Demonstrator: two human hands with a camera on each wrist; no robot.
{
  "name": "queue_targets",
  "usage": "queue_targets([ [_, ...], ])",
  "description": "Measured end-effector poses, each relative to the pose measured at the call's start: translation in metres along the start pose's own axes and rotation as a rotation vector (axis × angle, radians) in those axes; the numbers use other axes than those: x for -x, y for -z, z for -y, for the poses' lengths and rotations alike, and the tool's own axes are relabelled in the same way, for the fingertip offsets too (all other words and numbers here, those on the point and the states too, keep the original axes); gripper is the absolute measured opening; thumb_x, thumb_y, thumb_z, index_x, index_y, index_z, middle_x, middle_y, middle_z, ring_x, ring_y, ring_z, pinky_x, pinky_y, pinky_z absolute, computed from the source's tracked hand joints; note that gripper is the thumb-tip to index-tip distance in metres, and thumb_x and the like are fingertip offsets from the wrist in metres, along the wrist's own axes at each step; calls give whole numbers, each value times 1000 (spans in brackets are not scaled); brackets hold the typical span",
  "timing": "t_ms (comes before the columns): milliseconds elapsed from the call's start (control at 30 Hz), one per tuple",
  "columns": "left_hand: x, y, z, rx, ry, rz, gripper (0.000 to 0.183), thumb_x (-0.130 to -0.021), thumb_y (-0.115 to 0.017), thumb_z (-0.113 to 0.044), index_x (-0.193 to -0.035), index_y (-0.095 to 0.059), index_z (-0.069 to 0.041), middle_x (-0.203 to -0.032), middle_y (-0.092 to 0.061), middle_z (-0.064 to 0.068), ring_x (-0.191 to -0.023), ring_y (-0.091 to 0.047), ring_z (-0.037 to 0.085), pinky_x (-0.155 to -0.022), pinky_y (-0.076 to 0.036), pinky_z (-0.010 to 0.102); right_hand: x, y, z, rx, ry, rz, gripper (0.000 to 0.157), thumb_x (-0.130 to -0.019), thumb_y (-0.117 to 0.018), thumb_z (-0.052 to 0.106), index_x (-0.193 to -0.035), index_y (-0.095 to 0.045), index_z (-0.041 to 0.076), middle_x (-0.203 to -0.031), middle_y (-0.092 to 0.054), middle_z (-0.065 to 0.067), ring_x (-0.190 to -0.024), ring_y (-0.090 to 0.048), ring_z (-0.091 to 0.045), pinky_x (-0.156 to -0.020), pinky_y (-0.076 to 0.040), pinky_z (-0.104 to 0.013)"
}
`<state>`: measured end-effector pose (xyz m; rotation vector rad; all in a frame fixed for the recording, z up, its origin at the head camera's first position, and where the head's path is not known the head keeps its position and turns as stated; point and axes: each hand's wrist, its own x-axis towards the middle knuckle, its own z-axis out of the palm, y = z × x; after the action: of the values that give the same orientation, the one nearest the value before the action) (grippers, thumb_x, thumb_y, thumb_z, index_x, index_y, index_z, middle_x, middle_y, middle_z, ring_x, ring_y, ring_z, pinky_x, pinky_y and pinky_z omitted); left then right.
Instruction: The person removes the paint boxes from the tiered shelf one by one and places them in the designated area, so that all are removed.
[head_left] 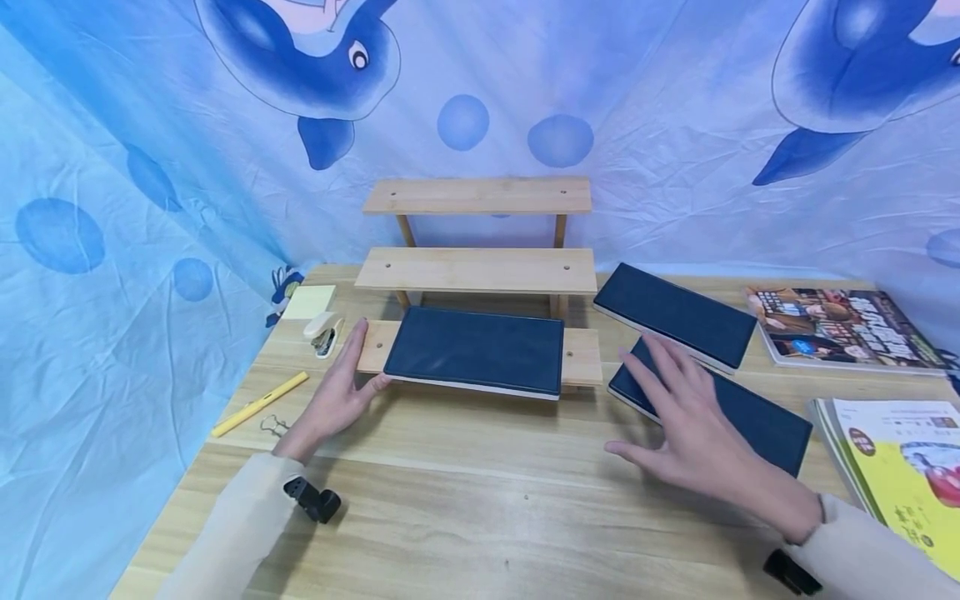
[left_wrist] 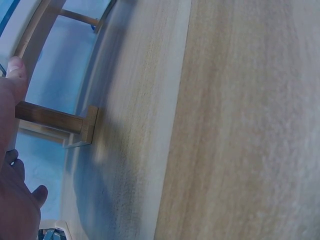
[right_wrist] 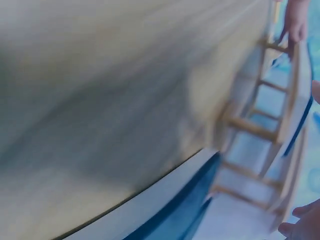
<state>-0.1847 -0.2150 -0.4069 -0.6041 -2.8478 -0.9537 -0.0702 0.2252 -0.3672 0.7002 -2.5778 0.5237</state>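
A three-step wooden display rack [head_left: 476, 268] stands at the back of the table. On its lowest step lies a flat dark blue rectangular panel [head_left: 476, 350] with a white edge. My left hand [head_left: 341, 396] grips the left end of that step, thumb [left_wrist: 17, 70] on the front edge and fingers toward the outer end. Two similar panels lie on the table right of the rack: a rear one [head_left: 675, 315] and a front one [head_left: 772, 425]. Over the front panel hovers my right hand [head_left: 682, 417], fingers spread and holding nothing; it hides part of that panel.
Left of the rack are a sticky-note pad [head_left: 309, 302], a white stapler [head_left: 324, 333], a yellow pen [head_left: 260, 404] and a binder clip [head_left: 274, 426]. A magazine [head_left: 847, 327] and a stack of books [head_left: 896, 467] lie at the right. A blue curtain [head_left: 660, 192] hangs behind the table.
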Motion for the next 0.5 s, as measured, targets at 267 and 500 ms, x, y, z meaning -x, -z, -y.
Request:
queue_targets([
  [267, -1, -1, 0, 15, -4, 3, 88, -85, -59, -33, -146, 1, -12, -151, 0, 11, -137, -5, 32, -109, -11, 50, -48, -20, 30, -102, 119, 59, 103, -64, -70, 58, -144, -22, 13, -150, -10, -12, -134, -12, -35, -96, -22, -64],
  [500, 0, 1, 0, 13, -15, 1, 88, -86, -60, -33, -146, 0, -12, -151, -1, 13, -136, -5, 33, -109, -11, 51, -81, -36, 36, -116, 150, 130, 99, -68, -64, 63, -145, -20, 19, -149, -14, -12, -136, -10, -32, -97, -20, -66],
])
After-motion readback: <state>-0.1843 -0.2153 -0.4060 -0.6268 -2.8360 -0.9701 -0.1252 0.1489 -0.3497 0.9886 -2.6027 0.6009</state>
